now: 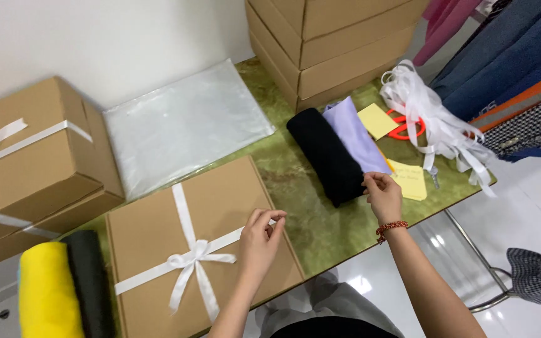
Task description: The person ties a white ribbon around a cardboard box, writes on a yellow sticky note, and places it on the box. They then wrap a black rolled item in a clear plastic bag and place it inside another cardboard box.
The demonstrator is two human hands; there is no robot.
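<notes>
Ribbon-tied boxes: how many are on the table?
2: one ribbon-tied box under the left hand, another at the far left atop a plain box. More may lie out of view.

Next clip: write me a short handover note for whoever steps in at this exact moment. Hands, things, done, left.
Left hand: fingers pinch the white ribbon on the flat cardboard box.
Right hand: fingers touch the edge of the lilac folded cloth, beside the black folded cloth.
Done: box closed, ribbon tied in a bow.
Left: both cloths lie unpacked on the green table.
</notes>
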